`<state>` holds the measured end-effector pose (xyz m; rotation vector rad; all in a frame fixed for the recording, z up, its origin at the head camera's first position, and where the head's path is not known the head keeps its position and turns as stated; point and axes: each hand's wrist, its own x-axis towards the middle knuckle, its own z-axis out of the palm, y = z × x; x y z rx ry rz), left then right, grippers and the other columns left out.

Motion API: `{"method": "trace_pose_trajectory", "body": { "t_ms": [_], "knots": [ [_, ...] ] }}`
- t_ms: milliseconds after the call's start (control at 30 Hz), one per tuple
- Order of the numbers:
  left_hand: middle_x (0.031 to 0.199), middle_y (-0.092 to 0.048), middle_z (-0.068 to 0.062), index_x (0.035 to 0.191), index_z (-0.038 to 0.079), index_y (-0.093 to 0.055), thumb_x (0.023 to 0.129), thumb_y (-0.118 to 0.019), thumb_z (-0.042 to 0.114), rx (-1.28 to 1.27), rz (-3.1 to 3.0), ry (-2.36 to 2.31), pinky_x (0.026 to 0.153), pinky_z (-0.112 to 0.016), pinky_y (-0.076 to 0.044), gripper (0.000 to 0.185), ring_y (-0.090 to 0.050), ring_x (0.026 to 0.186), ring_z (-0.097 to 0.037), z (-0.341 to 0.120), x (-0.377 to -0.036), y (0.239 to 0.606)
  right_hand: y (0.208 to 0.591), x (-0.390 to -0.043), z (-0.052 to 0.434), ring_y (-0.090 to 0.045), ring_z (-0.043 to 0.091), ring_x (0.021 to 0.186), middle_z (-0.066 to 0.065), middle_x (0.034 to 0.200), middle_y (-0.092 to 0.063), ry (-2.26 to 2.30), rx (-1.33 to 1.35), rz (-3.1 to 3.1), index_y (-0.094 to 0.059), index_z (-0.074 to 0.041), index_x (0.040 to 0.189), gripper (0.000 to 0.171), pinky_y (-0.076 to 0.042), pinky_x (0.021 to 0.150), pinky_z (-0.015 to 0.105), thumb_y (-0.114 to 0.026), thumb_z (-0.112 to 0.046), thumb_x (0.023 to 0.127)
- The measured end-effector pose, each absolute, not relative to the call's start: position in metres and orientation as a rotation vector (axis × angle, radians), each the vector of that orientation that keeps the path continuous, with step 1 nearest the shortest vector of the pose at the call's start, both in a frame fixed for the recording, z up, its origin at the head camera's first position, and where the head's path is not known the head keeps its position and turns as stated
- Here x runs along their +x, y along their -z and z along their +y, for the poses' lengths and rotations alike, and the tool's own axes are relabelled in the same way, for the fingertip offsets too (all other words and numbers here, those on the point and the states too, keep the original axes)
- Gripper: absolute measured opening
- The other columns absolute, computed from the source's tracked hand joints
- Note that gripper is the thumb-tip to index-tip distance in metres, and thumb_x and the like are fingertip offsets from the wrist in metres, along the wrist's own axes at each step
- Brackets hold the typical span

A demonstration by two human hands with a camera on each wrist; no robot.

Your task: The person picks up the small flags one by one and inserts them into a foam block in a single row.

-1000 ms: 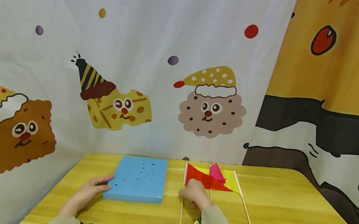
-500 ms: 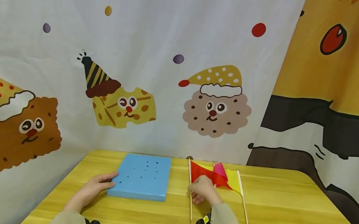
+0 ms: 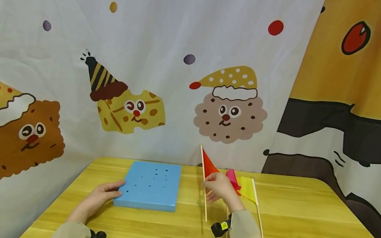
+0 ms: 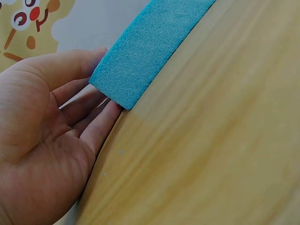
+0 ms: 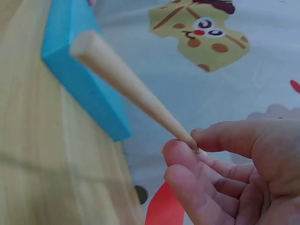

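A blue foam block (image 3: 150,185) with several small holes lies on the yellow wooden table (image 3: 307,233). My left hand (image 3: 100,197) rests against its near left corner with straight fingers (image 4: 77,101) touching the block (image 4: 145,47). My right hand (image 3: 220,187) pinches the wooden stick (image 3: 204,183) of a red flag (image 3: 208,166) and holds it tilted above the table. In the right wrist view the stick (image 5: 126,84) sits between thumb and fingertips (image 5: 187,154), with the block (image 5: 79,70) beyond. A pink flag (image 3: 232,179) and a yellow flag (image 3: 249,188) lie behind that hand.
A cartoon-printed white cloth (image 3: 139,61) hangs close behind the table, with an orange and black cloth (image 3: 367,89) on the right. The yellow flag's stick (image 3: 258,213) lies along the table to the right of my right forearm. Bare table (image 4: 211,140) extends right.
My right hand has lifted the red flag off the table and raised it, so its stick now stands tilted. The left hand stays at the block's corner.
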<state>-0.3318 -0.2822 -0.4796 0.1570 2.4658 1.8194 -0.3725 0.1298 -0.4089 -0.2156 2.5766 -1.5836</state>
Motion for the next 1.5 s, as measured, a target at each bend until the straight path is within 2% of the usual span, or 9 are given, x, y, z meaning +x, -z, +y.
{"method": "trace_pose_trajectory", "body": {
  "t_ms": [167,300,467,700,900,1067,1500],
  "knots": [
    [0.151,-0.033,-0.022,0.144,0.001,-0.046,0.094,-0.065,0.017,0.17,2.47,-1.82,0.11,-0.053,-0.03,0.055,-0.028,0.139,-0.04,-0.285,-0.333,0.479,0.395,-0.373,0.127,-0.064,0.025,0.048,0.016,0.075,-0.063,1.597,-0.252,2.61,-0.062,0.002,0.098,0.016,-0.056,0.046,0.038,-0.066,-0.011,0.089],
    [0.152,-0.032,-0.023,0.144,0.0,-0.044,0.095,-0.063,0.015,0.192,2.456,-1.825,0.11,-0.052,-0.029,0.055,-0.027,0.14,-0.04,-0.286,-0.33,0.479,0.387,-0.374,0.129,-0.064,0.026,0.048,0.013,0.073,-0.062,1.585,-0.291,2.625,-0.063,0.002,0.1,0.017,-0.056,0.045,0.037,-0.066,-0.012,0.09],
    [0.151,-0.033,-0.022,0.144,0.0,-0.045,0.095,-0.064,0.016,0.174,2.489,-1.811,0.111,-0.052,-0.028,0.055,-0.028,0.14,-0.039,-0.286,-0.327,0.479,0.376,-0.375,0.132,-0.062,0.024,0.046,0.015,0.074,-0.063,1.54,-0.357,2.639,-0.062,0.004,0.104,0.019,-0.055,0.045,0.036,-0.064,-0.011,0.091],
    [0.151,-0.033,-0.022,0.144,0.002,-0.046,0.095,-0.064,0.017,0.194,2.494,-1.808,0.111,-0.053,-0.029,0.054,-0.029,0.139,-0.04,-0.285,-0.329,0.477,0.363,-0.38,0.135,-0.063,0.026,0.047,0.014,0.07,-0.062,1.436,-0.475,2.72,-0.062,0.001,0.098,0.015,-0.055,0.044,0.037,-0.064,-0.013,0.092],
    [0.151,-0.035,-0.022,0.143,0.001,-0.047,0.094,-0.065,0.016,0.214,2.492,-1.832,0.111,-0.053,-0.028,0.054,-0.029,0.139,-0.039,-0.285,-0.332,0.474,0.354,-0.379,0.134,-0.062,0.025,0.046,0.011,0.069,-0.063,1.34,-0.558,2.762,-0.061,0.001,0.1,0.017,-0.055,0.045,0.038,-0.065,-0.013,0.092],
    [0.151,-0.035,-0.021,0.144,0.001,-0.046,0.094,-0.065,0.018,0.245,2.494,-1.836,0.112,-0.053,-0.027,0.055,-0.028,0.14,-0.038,-0.286,-0.336,0.471,0.344,-0.377,0.13,-0.064,0.034,0.052,0.007,0.071,-0.063,1.298,-0.617,2.796,-0.061,0.001,0.101,0.016,-0.054,0.044,0.034,-0.064,-0.013,0.093],
    [0.151,-0.035,-0.02,0.145,0.002,-0.045,0.095,-0.064,0.017,0.252,2.462,-1.844,0.111,-0.054,-0.028,0.056,-0.029,0.139,-0.039,-0.287,-0.329,0.481,0.352,-0.381,0.107,-0.063,0.03,0.051,0.003,0.078,-0.065,1.267,-0.78,2.865,-0.062,-0.004,0.102,0.012,-0.053,0.043,0.032,-0.063,-0.012,0.093]
  ]
}}
